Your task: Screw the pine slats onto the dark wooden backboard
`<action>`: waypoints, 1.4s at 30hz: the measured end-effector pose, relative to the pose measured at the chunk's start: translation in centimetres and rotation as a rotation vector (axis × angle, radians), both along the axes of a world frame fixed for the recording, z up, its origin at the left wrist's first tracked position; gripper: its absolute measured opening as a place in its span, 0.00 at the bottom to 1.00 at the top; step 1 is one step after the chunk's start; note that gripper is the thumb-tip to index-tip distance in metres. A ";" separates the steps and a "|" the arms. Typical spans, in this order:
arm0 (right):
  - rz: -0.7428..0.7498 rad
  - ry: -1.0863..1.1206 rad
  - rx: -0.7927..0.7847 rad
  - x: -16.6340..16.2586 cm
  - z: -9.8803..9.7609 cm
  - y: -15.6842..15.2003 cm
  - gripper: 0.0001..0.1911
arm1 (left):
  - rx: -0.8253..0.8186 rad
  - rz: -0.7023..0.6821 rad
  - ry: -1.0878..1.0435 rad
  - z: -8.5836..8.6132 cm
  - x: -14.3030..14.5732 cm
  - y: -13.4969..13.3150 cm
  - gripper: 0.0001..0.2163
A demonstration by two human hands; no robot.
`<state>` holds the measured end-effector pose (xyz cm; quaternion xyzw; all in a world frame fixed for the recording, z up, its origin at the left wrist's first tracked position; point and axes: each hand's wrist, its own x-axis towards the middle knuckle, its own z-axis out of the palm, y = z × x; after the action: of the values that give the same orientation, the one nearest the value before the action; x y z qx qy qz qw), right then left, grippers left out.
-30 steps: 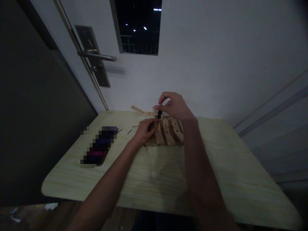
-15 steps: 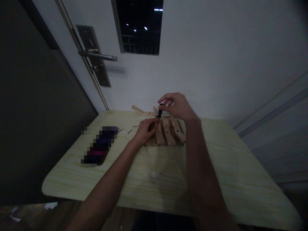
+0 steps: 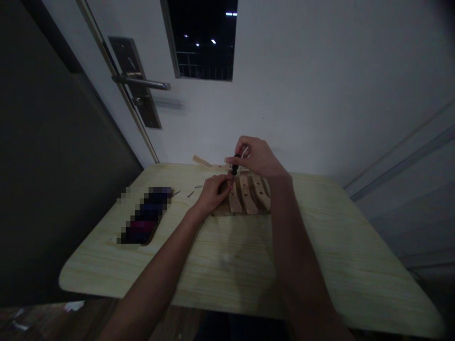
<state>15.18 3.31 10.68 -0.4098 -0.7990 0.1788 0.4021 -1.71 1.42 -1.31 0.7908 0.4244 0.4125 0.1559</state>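
A small brown board (image 3: 221, 210) lies on the table, with three pale curved wooden strips (image 3: 250, 201) across it. Dark holes show in the strips. My right hand (image 3: 259, 155) grips the black handle of a screwdriver (image 3: 235, 166) from above, thumb on one side and curled fingers on the other. The tool stands nearly upright over the far end of the leftmost strip; its tip is hidden. My left hand (image 3: 214, 192) rests at the board's left side, with thumb and fingertips closed around the spot under the screwdriver. Whatever lies between those fingertips is too small to see.
Several loose screws (image 3: 191, 194) lie left of the board. A phone (image 3: 156, 229), blurred out, is farther left on the wooden table (image 3: 220, 270). Another wooden piece (image 3: 202, 161) sits behind the board, near a white door with a metal handle (image 3: 151, 85).
My right hand's fingers have curled further around the screwdriver handle, and the thumb now reaches farther left. The left hand stays at the same strip. The whole view has shifted slightly.
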 end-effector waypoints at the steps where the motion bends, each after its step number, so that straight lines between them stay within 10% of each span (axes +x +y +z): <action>1: 0.037 0.015 0.004 0.2 0.0 0.1 0.13 | 0.004 -0.001 -0.001 0.0 0.0 0.0 0.13; 6: 0.214 0.007 -0.039 0.9 0.1 0.2 0.08 | 0.012 0.016 0.002 -0.2 0.0 0.0 0.13; 28: -0.024 -0.049 0.011 0.1 0.0 -0.1 0.12 | 0.006 -0.004 0.004 -0.2 0.0 0.1 0.13; 42: 0.155 -0.097 -0.034 0.7 -0.1 0.4 0.11 | 0.012 -0.002 -0.015 -0.2 0.0 0.1 0.13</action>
<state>15.85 3.68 10.53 -0.3619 -0.8436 0.2029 0.3408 -1.71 1.49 -1.56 0.7889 0.4201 0.4208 0.1548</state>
